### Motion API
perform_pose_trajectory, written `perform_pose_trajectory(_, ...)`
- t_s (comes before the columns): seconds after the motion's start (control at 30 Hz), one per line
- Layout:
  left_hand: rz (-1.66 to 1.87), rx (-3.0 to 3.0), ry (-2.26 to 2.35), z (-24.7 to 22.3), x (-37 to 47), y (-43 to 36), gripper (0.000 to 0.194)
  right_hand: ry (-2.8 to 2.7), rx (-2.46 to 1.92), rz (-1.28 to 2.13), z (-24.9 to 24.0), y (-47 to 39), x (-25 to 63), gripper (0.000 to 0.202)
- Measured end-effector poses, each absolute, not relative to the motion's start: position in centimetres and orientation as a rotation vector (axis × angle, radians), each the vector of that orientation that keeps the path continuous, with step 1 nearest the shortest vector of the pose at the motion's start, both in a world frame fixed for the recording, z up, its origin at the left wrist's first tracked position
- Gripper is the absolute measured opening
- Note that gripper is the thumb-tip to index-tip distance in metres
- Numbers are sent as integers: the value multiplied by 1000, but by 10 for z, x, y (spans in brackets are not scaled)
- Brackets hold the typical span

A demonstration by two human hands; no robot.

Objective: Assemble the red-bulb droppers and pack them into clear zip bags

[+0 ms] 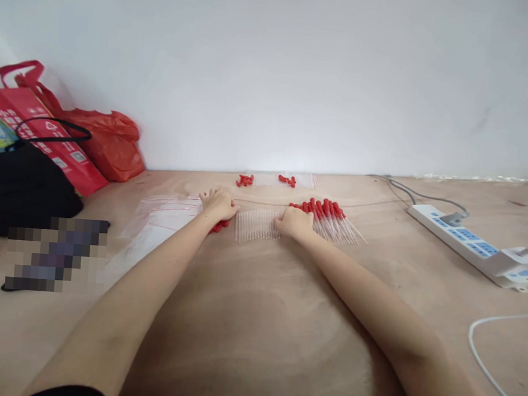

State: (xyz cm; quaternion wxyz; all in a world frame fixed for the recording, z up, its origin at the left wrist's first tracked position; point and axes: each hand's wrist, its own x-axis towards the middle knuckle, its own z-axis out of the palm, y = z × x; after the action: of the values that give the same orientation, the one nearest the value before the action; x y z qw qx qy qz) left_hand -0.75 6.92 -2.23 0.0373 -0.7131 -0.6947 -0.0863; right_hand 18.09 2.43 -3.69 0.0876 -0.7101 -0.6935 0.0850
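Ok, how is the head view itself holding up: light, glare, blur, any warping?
Head view: soft, even light, faint shadows under the left hand and right hand; no harsh glare; the clear tubes look hazy; the forearms stretch wide at the bottom edge; a pixelated patch hides something at left.

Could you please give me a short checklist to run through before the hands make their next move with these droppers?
1. Left hand rests on loose red caps: ok.
2. Right hand sits at the right end of the row of clear uncapped tubes: ok.
3. Capped droppers piled apart, right of the row: ok.
4. Spare red caps near the wall: ok.
5. Clear bags lie beside the left hand: ok.
6. Whether either hand grips anything: cannot tell.
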Motion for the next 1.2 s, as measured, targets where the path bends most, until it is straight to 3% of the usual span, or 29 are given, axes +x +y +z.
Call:
perform_pose_trajectory(0.2, -526, -2164, -2050, -12, 1, 54, 15, -2065, -2119, 272, -37, 25, 178, 31)
perform_pose_trajectory(0.37, -1526, -2575, -1852, -29, 13, 3, 14, -2043, -2039, 203, -33, 20, 184, 31)
perform_pose_trajectory(0.43, -1699, -2764, -1754, -41, 15, -23, 22, -2021, -1927, 161, -35, 14, 191, 29)
perform_pose_trajectory(0.57, -1448, -3102, -1739, -50, 12, -58, 16, -2089, -1544, 112, -48, -10, 215, 21)
perform_pose_trajectory(0.73, -1119, -3079, -1635, -47, 4, -65, 9, -2310, -1203, 32, -66, -45, 241, 18)
perform_pose_trajectory(0.9, -1033, -2871, -1673, -52, 9, -65, 39, -2375, -1067, -13, -68, -55, 241, 21)
perform_pose_trajectory(1.07, -960, -2820, -1600, -56, 18, -63, 15, -2382, -1026, -41, -67, -55, 233, 21)
perform_pose_trajectory(1.2, -1010, -2836, -1544, -55, 21, -63, 10, -2390, -987, -60, -67, -57, 234, 20)
